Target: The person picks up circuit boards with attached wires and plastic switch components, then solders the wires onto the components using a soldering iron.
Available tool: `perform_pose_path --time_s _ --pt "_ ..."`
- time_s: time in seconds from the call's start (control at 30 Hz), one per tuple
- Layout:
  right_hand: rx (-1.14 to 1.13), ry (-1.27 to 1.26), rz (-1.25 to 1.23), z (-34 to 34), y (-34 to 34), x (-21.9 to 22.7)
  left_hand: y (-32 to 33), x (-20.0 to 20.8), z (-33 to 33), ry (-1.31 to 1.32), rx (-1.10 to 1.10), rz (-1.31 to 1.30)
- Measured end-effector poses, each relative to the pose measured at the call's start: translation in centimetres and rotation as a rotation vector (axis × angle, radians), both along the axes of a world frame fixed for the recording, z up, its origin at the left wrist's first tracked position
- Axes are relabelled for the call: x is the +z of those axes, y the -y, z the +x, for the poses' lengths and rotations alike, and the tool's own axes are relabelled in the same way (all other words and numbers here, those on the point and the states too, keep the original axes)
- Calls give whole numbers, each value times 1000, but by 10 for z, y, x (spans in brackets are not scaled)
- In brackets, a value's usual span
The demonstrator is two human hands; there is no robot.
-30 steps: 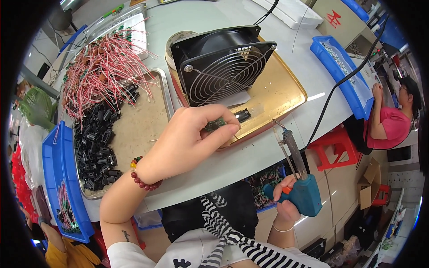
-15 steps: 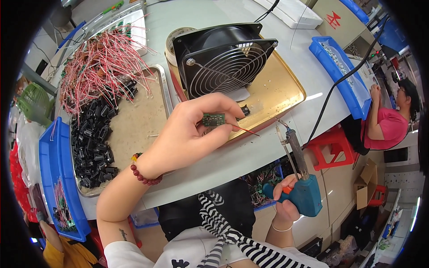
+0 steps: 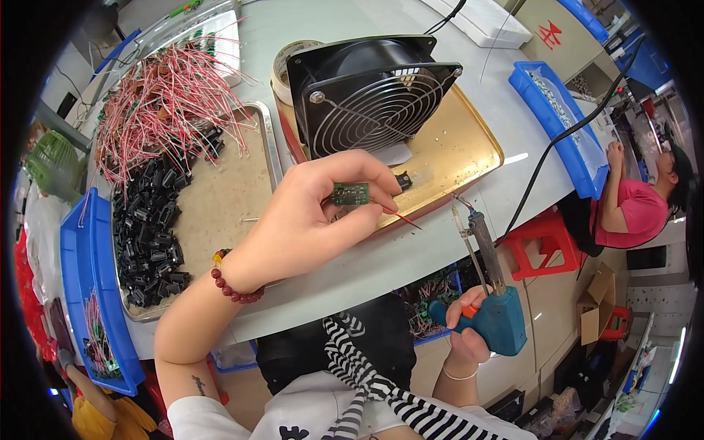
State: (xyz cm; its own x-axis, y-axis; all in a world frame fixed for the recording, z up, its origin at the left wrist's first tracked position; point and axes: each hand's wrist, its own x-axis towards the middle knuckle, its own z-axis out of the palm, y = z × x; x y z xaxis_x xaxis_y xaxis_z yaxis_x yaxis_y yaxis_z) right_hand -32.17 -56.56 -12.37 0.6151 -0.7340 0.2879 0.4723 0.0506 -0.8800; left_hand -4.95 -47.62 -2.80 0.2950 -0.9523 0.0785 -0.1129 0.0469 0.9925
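Between the thumb and fingers of my left hand [image 3: 323, 213] is a small green circuit board [image 3: 350, 193]. A thin red wire [image 3: 402, 216] sticks out from its right side, past my fingertips. My right hand [image 3: 467, 330] grips a teal soldering gun [image 3: 497, 323] by its handle, with a finger by the orange trigger. Its metal tip points up, to the right of the wire and apart from it. Beyond my left hand a black fan [image 3: 374, 103] with a wire guard stands on a gold tray [image 3: 469, 147]. A small black part [image 3: 402, 181] lies on that tray.
A metal tray [image 3: 220, 198] on the left holds many black plastic parts [image 3: 150, 242] and a heap of red and white wires [image 3: 165, 110]. Blue bins stand at the left [image 3: 92, 257] and far right [image 3: 561, 128]. A black cable [image 3: 546, 147] hangs at right. A co-worker [image 3: 634, 198] sits beyond.
The view has shifted very slightly. My left hand still holds the board and my right hand the soldering gun, both in nearly the same place.
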Motion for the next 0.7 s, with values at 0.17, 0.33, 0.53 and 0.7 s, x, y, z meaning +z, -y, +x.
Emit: perform_pose_path --time_s 0.17,0.33,0.53,0.7 --pt "3 5 5 1 0 -1 0 0 0 -20 0 9" --pt "7 12 3 1 0 -1 0 -2 0 44 16 -11" --pt "6 -5 5 4 0 2 3 -10 -4 668 252 -51" --pt "-21 -52 -10 6 -3 2 9 -13 -7 815 312 -102"
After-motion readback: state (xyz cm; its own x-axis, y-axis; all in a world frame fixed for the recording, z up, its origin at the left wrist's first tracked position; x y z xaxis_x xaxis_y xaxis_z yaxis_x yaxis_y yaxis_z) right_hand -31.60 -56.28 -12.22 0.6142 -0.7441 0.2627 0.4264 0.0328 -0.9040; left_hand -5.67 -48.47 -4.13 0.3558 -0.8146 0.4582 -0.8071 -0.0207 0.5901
